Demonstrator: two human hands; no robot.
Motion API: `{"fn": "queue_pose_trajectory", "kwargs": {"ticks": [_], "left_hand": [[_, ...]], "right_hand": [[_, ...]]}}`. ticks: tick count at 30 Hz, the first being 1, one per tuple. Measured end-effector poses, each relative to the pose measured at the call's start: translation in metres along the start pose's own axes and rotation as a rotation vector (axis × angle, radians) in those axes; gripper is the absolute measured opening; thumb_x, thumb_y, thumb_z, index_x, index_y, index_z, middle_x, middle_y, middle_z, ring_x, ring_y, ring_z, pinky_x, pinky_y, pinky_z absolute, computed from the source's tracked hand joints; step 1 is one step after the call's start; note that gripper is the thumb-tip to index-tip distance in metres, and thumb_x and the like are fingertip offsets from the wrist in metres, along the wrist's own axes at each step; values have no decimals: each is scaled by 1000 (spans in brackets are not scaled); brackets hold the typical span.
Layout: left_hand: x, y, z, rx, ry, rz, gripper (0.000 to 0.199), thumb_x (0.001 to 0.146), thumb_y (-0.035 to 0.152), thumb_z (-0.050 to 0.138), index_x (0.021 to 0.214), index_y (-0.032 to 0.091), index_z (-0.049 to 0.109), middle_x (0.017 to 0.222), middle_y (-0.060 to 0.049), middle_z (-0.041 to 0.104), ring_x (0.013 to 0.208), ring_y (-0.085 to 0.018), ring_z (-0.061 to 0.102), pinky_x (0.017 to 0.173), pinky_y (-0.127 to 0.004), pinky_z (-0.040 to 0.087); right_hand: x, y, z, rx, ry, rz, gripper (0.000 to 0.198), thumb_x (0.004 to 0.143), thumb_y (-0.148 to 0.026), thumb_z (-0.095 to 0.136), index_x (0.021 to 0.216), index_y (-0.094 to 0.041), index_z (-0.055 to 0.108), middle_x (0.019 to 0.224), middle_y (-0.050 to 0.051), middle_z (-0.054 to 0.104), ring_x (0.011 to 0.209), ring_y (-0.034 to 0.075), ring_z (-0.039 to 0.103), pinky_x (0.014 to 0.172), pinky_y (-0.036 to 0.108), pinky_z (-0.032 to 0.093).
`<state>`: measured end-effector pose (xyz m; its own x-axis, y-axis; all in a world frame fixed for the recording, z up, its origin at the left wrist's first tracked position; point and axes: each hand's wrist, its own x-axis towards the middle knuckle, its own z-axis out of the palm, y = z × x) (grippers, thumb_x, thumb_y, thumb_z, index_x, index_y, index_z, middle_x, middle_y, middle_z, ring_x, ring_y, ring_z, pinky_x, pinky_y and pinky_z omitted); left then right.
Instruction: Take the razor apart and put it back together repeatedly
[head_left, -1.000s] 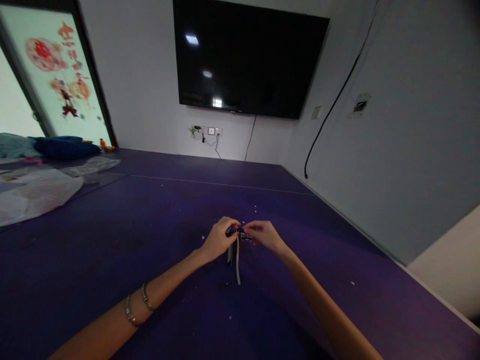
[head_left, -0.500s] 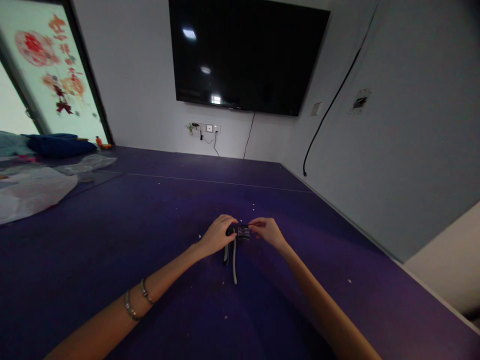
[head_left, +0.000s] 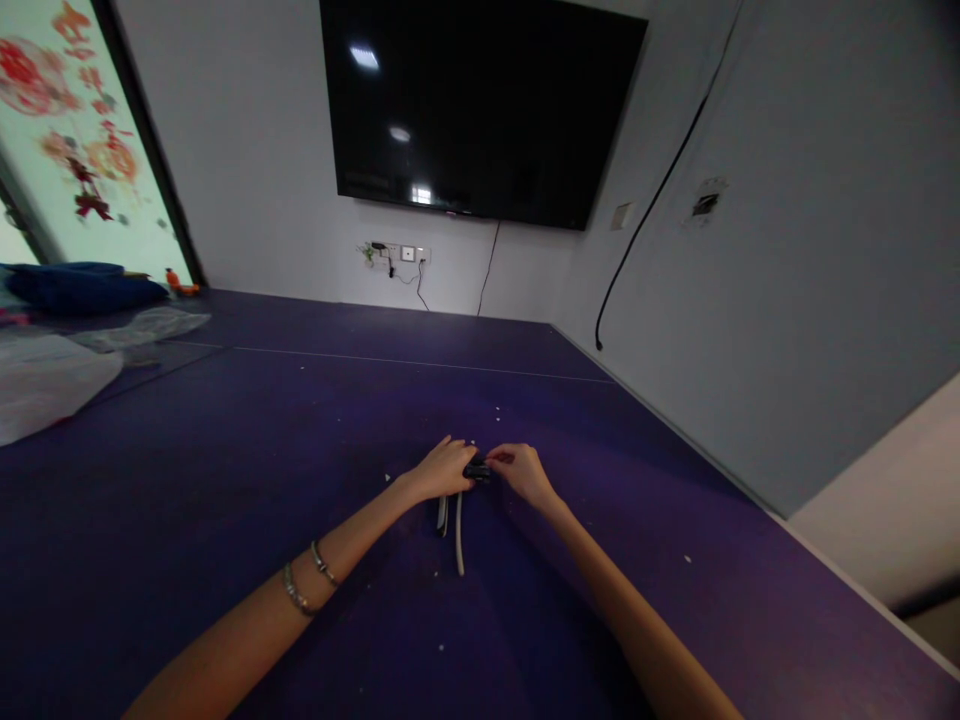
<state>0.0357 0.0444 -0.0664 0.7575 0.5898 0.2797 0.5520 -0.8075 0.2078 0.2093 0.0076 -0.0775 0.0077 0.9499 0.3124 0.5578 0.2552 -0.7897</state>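
A small dark block (head_left: pixel 477 471), shiny in places, sits between my hands just above or on the purple surface. My left hand (head_left: pixel 442 468) is closed round its left end, the thumb below and the fingers above. At its right end, the fingertips of my right hand (head_left: pixel 523 472) are pinched together; what lies between them is too small to make out. Below my left hand stick out two long pale handles (head_left: pixel 460 540), like those of pliers, one edged in black. My left hand hides their upper end.
Pale scraps (head_left: pixel 688 559) dot the purple surface (head_left: pixel 322 560). A clear plastic sheet (head_left: pixel 56 375) and dark blue cloth (head_left: pixel 86 288) lie at the far left. A black cable (head_left: pixel 652 230) hangs along the right wall; a television (head_left: pixel 487 110) is mounted ahead.
My left hand has moved from the head of the pale-handled tool onto the dark block. My right hand's fingertips remain at the block's right end. The view has shifted slightly to the right.
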Motion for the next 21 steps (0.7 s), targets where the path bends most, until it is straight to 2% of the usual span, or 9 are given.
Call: {"fn": "queue_pose_trajectory", "kwargs": {"ticks": [6, 16, 21], "left_hand": [[1, 2, 1, -36, 8, 0, 19, 69, 17, 58, 88, 16, 59, 90, -8, 66, 90, -25, 60, 91, -48, 37], [2, 0, 4, -7, 5, -2, 21, 69, 17, 59, 90, 15, 61, 91, -9, 66, 91, -26, 60, 93, -49, 36], [2, 0, 4, -6, 23, 8, 16, 70, 20, 59, 86, 16, 62, 87, -8, 67, 89, -25, 61, 92, -47, 36]], "right_hand": [[1, 2, 3, -17, -11, 2, 15, 68, -18, 57, 72, -14, 71, 69, 6, 69, 65, 17, 62, 63, 27, 47], [2, 3, 7, -43, -18, 11, 15, 67, -17, 57, 71, -15, 71, 70, 6, 69, 66, 17, 63, 64, 27, 48], [1, 6, 7, -49, -34, -4, 16, 69, -17, 56, 72, -16, 71, 70, 5, 69, 66, 17, 63, 65, 28, 48]]}}
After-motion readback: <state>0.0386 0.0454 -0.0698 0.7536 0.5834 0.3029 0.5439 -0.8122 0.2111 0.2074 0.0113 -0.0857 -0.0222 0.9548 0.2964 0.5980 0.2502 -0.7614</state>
